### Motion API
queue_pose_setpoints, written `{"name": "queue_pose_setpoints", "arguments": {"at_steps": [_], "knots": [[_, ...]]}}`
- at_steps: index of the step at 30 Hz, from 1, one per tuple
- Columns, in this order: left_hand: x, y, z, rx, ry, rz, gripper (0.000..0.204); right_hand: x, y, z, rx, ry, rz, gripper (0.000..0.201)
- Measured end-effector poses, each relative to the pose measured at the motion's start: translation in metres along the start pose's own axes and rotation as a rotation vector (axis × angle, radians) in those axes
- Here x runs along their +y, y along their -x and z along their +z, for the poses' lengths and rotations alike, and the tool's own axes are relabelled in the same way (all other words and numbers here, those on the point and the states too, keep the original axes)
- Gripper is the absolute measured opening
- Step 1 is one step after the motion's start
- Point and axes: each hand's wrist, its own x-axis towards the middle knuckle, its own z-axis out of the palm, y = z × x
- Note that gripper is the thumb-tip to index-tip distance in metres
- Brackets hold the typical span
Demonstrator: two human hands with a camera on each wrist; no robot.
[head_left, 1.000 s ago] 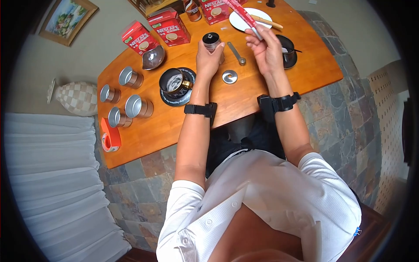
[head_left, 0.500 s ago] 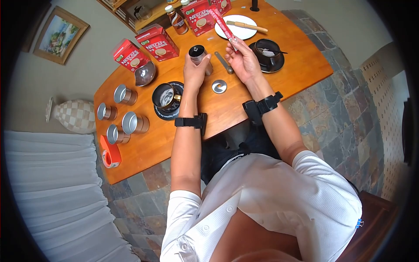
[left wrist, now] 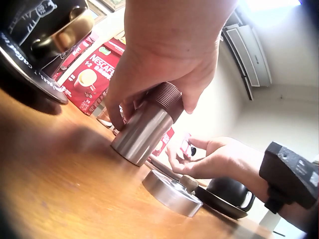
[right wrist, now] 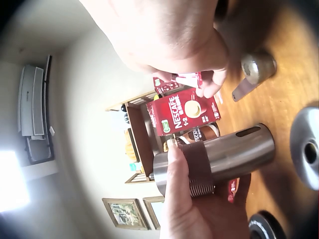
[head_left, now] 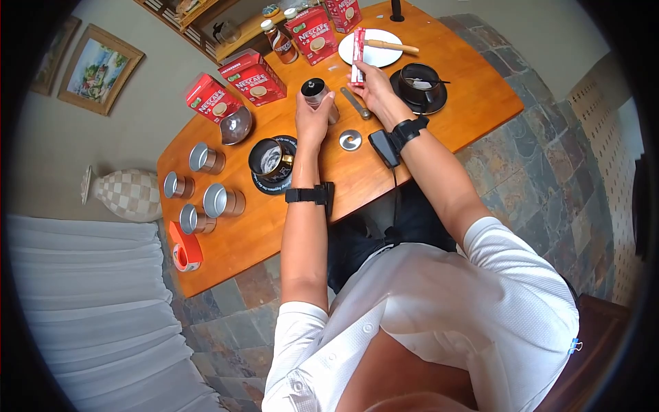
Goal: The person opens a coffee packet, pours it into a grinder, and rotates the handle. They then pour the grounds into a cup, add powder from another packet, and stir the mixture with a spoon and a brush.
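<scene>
In the head view my left hand grips a steel cylindrical canister with a black top and a dark ribbed band, standing upright on the table. My right hand pinches a red stick sachet by its lower end, held up beyond the canister and overlapping the white plate. A measuring spoon lies between the hands. Nearer to me is a round steel disc with a hole in its middle, seen also beside the canister in the right wrist view.
Left of the left hand stands a black cup on a saucer; another black cup is at right. Several metal cups and an orange tape dispenser occupy the left side. Red Nescafe boxes line the back, near a plate with a brush.
The sachet has swung from a leftward slant to nearly upright, and the right hand has come a little closer to the left. The left hand keeps its grip on the canister. The head view has shifted.
</scene>
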Motion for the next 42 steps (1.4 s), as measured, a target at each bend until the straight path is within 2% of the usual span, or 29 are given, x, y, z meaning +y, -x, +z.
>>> {"name": "queue_pose_setpoints", "arguments": {"at_steps": [3,6,8,13,15,18,21,26,29,31,33,34,37,41,42], "knots": [[-0.003,-0.001,0.001,0.012,0.008,0.02,0.041,0.001,-0.003,0.007,0.044,0.024,-0.094,0.024],[-0.001,0.001,0.001,0.015,0.003,0.033,0.043,0.002,-0.002,0.01,0.071,0.166,-0.183,0.021],[0.001,0.001,0.0,0.014,-0.007,0.042,0.044,0.002,-0.005,0.01,-0.018,0.163,-0.113,0.02],[-0.009,-0.004,-0.001,-0.001,-0.032,0.036,0.047,0.003,-0.018,0.012,-0.01,0.311,-0.046,0.019],[-0.01,-0.003,0.0,-0.003,-0.029,0.045,0.047,0.0,-0.025,0.012,-0.029,0.502,0.043,0.016],[-0.007,-0.003,-0.001,-0.005,-0.027,0.056,0.048,-0.001,-0.035,0.015,-0.013,0.591,0.123,0.016],[-0.003,-0.001,0.0,0.001,-0.045,0.053,0.047,0.0,-0.041,0.015,-0.003,0.669,0.137,0.016],[-0.009,-0.004,0.0,-0.006,-0.032,0.062,0.046,0.001,-0.046,0.002,-0.019,0.555,0.216,0.013],[-0.009,-0.004,0.0,0.001,-0.044,0.057,0.046,-0.01,-0.021,0.001,-0.024,0.644,0.051,0.015],[-0.018,-0.007,0.0,-0.016,-0.01,0.082,0.048,-0.013,-0.01,-0.005,-0.011,0.695,-0.165,0.014],[-0.027,-0.012,-0.001,-0.019,-0.023,0.069,0.049,-0.019,0.008,-0.017,-0.063,0.703,-0.195,0.016],[-0.025,-0.01,0.0,-0.029,-0.016,0.067,0.036,-0.021,0.019,-0.02,-0.188,0.82,-0.254,0.019],[-0.02,-0.007,-0.001,-0.022,-0.011,0.063,0.042,-0.027,0.069,-0.024,-0.482,1.312,-0.322,0.034],[-0.02,-0.006,-0.001,0.034,-0.079,0.087,0.058,-0.01,0.121,-0.018,-0.665,1.674,-0.792,0.047],[-0.021,-0.008,-0.001,0.03,-0.089,0.075,0.059,0.0,0.122,-0.023,-0.65,1.727,-0.787,0.049]]}}
